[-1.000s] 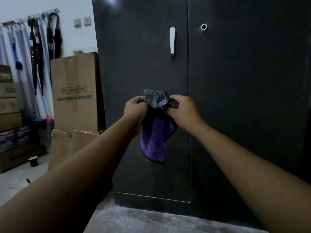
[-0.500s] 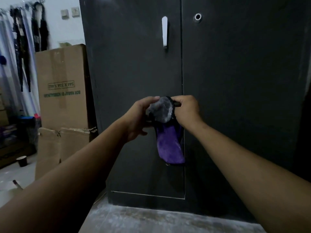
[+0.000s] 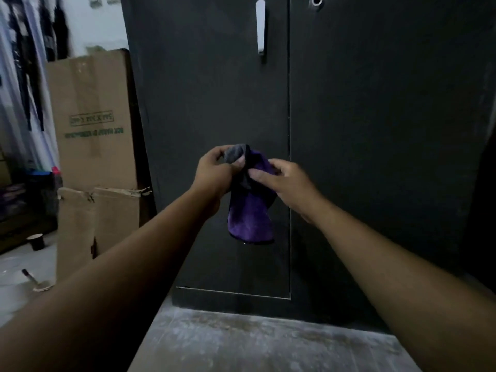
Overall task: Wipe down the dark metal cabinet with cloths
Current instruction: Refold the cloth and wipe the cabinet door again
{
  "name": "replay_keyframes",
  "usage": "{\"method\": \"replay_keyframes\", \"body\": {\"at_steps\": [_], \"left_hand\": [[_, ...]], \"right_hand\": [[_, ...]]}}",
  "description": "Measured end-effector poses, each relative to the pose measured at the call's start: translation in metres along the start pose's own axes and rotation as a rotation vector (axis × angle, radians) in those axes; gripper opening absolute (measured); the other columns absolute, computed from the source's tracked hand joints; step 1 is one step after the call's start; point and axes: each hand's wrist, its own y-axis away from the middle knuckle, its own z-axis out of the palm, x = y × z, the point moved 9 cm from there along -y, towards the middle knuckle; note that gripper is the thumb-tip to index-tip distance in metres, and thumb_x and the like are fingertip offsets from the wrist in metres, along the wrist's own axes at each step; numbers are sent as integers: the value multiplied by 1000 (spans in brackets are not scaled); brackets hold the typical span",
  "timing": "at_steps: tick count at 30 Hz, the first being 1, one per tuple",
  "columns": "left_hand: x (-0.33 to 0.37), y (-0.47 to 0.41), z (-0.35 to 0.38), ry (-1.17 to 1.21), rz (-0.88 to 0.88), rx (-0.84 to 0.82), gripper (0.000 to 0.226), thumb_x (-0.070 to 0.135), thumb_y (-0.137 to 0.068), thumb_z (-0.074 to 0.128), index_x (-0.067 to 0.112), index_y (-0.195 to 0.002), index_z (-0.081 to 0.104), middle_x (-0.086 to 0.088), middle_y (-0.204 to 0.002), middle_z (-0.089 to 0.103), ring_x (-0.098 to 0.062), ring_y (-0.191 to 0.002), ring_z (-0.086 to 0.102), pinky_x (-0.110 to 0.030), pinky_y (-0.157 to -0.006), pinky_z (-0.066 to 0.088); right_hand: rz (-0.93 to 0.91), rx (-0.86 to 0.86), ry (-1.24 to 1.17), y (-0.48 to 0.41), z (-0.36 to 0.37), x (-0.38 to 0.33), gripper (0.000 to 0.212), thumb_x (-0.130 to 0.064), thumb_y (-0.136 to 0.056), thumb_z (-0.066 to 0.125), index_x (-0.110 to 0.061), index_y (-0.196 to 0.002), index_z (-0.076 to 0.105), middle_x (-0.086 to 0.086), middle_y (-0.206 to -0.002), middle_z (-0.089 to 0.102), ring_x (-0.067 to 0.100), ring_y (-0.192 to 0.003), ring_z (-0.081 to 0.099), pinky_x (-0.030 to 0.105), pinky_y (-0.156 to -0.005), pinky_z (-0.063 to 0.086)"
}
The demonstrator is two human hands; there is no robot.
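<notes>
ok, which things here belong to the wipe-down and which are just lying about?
Job: dark metal cabinet; purple cloth and grey cloth, gripped by left hand and right hand.
Lying about: tall cardboard box, low cardboard box, paper cup, hanging clothes.

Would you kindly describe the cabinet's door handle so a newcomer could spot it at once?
Find the dark metal cabinet. High on its left door, beside the centre seam, is a slim upright silver handle; the neighbouring lock is small and round.
</notes>
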Motion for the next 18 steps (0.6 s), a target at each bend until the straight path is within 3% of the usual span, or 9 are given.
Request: {"method": "replay_keyframes", "body": {"at_steps": [2, 5, 7, 10, 13, 15, 18], "left_hand": [[2, 3, 2, -32, 1, -12, 15, 14, -97, 63, 20, -111, 62, -1, -102, 68, -16, -92, 68, -26, -64, 58], [4, 1, 3, -55, -4, -18, 13, 18, -100, 60, 19, -113, 60, 1, -101, 66, -13, -86, 66, -19, -56, 54], [8, -5, 2, -128, 25, 2, 10, 19, -100, 61, 19, -109, 60, 1, -99, 66, -13, -85, 65, -18, -58, 54], [6, -23, -2, -277, 62, 2, 7, 23, -95, 67, 24, -93, 60, -5, -105, 69, -20, -93, 68, -37, -83, 60], [-6, -48, -9, -499, 65, 12, 12, 35, -87, 72, 33, -85, 60, -3, -94, 72, -18, -80, 64, -47, -85, 58], [-14, -69, -12, -619, 50, 28, 13, 46, -84, 70, 40, -83, 59, 8, -84, 70, -15, -79, 62, -57, -95, 50], [-23, -95, -2, -801, 16, -19, 22, 54, -90, 62, 41, -105, 54, 12, -101, 66, -13, -101, 59, -69, -115, 11]], "right_hand": [[-7, 38, 117, 2, -3, -3, 21, -22, -89, 75, -19, -108, 67, 2, -100, 72, 13, -89, 70, 24, -73, 59], [-64, 180, 222, -2, -15, -14, 18, -19, -85, 80, -15, -98, 69, 3, -88, 72, 14, -78, 69, 27, -66, 57], [-97, 229, 284, -6, -19, -20, 16, -20, -84, 80, -12, -94, 70, 0, -81, 70, 12, -71, 66, 24, -62, 54], [-132, 283, 370, -18, -25, -20, 10, -19, -84, 79, -14, -88, 71, -5, -72, 65, 8, -63, 58, 18, -55, 45], [-188, 377, 554, -38, -32, -19, 10, -16, -81, 78, -18, -90, 74, -4, -80, 69, 14, -75, 62, 31, -70, 49], [-230, 420, 694, -56, -35, -22, 16, -15, -84, 72, -26, -95, 73, -7, -88, 69, 14, -84, 62, 35, -80, 46], [-309, 487, 887, -89, -44, -29, 26, -11, -87, 65, -31, -102, 70, -8, -100, 68, 15, -96, 58, 30, -82, 26]]}}
